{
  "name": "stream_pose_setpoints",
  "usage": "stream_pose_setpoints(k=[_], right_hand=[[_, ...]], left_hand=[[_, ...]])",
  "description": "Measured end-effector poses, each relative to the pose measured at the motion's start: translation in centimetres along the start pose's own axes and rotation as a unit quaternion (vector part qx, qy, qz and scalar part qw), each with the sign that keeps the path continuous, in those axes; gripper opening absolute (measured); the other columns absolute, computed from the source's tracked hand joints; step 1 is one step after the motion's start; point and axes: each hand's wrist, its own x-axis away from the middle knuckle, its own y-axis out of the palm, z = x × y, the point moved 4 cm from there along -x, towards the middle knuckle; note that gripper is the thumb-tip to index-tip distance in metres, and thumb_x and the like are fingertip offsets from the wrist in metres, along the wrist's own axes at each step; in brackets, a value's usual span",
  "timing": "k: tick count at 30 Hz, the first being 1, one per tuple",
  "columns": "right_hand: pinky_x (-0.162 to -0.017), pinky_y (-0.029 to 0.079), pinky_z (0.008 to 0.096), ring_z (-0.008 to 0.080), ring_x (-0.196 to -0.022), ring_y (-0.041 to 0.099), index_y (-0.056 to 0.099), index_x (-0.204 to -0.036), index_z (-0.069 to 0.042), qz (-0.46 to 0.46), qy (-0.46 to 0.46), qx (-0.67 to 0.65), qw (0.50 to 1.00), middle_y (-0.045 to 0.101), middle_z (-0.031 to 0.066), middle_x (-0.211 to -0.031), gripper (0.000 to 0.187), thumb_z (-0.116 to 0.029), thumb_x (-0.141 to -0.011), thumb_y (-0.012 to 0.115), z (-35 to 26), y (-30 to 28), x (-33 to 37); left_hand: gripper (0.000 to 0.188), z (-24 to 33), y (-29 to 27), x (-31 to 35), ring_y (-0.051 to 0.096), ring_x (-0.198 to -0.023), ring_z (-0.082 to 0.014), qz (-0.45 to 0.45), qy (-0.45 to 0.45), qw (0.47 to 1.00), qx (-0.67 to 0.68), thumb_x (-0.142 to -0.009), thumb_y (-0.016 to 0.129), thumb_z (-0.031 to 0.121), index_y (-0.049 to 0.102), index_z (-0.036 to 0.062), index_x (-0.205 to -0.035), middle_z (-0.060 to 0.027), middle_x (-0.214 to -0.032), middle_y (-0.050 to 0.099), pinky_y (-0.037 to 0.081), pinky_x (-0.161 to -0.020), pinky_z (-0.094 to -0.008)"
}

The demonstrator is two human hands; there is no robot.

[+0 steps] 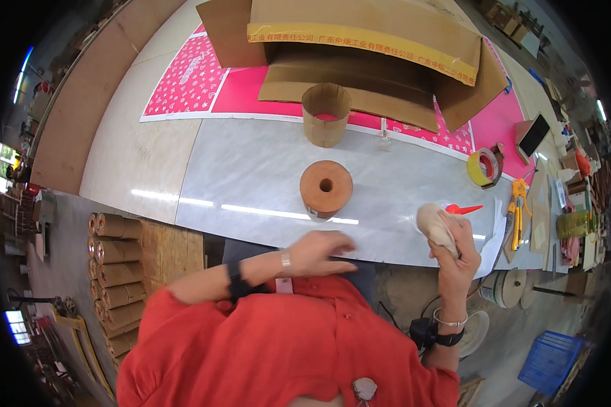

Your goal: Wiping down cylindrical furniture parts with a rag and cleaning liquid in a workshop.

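My left hand (321, 252) is near the table's front edge, its fingers stretched out and slightly apart, holding nothing. My right hand (460, 249) is closed round a balled cream cloth (436, 225) over the right part of the table. Just past that hand a red pointed nozzle (465, 209) sticks out; what it belongs to is mostly hidden. Ahead of my left hand stands a brown cylinder (312, 182) with a round hole in its top. Beyond it is an open, hollow cardboard tube (324, 134).
A large open cardboard box (360, 27) lies across pink printed sheets (251, 91) at the back. At right are a tape dispenser (483, 168), a phone-like dark screen (533, 138) and a yellow cutter (517, 217). Stacked tubes (122, 271) are at lower left.
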Motion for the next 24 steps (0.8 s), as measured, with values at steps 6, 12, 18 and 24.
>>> stream_pose_setpoints(k=[6, 12, 18, 24], right_hand=[[-0.076, 0.051, 0.0332, 0.0284, -0.092, 0.059, 0.067, -0.112, -0.010, -0.104, -0.211, 0.171, 0.957, 0.054, 0.0156, -0.109, 0.048, 0.009, -0.068, 0.066, -3.4, 7.6, -3.4], [-0.076, 0.052, 0.0386, 0.0353, -0.092, 0.059, 0.064, -0.114, -0.008, -0.190, -0.267, 0.294, 0.898, 0.053, 0.0211, -0.107, 0.049, 0.008, -0.068, 0.062, -3.1, 11.3, -2.5], [-0.070, 0.053, 0.0387, 0.0369, -0.086, 0.059, 0.062, -0.110, -0.005, -0.244, -0.344, 0.281, 0.862, 0.054, 0.0228, -0.106, 0.042, 0.005, -0.069, 0.059, -4.0, 16.8, -4.6], [-0.068, 0.054, 0.0385, 0.0359, -0.085, 0.060, 0.063, -0.107, -0.004, -0.207, -0.318, 0.353, 0.855, 0.054, 0.0211, -0.103, 0.039, 0.005, -0.068, 0.060, -2.7, 13.1, -3.6]], left_hand=[[0.066, -3.2, -7.6, 6.5, 0.059, -0.099, -0.0243, 0.317, -0.013, 0.945, -0.084, -0.068, 0.083, 0.028, 0.052, 0.0012, -0.120, -0.0150, -0.116, 0.057, 0.048, -0.083, -0.0329], [0.086, -3.3, -7.9, 0.3, 0.052, -0.110, -0.0354, 0.319, 0.145, 0.937, -0.002, -0.061, 0.084, 0.035, 0.042, 0.0025, -0.129, -0.0208, -0.122, 0.051, 0.042, -0.094, -0.0428], [0.090, -4.2, -6.3, -1.6, 0.050, -0.111, -0.0364, 0.301, 0.164, 0.939, 0.036, -0.060, 0.085, 0.035, 0.040, 0.0037, -0.131, -0.0181, -0.122, 0.052, 0.039, -0.096, -0.0431], [0.087, -4.2, -6.3, -1.6, 0.050, -0.111, -0.0336, 0.311, 0.163, 0.936, -0.001, -0.060, 0.085, 0.035, 0.042, 0.0047, -0.130, -0.0155, -0.122, 0.051, 0.038, -0.095, -0.0412]])
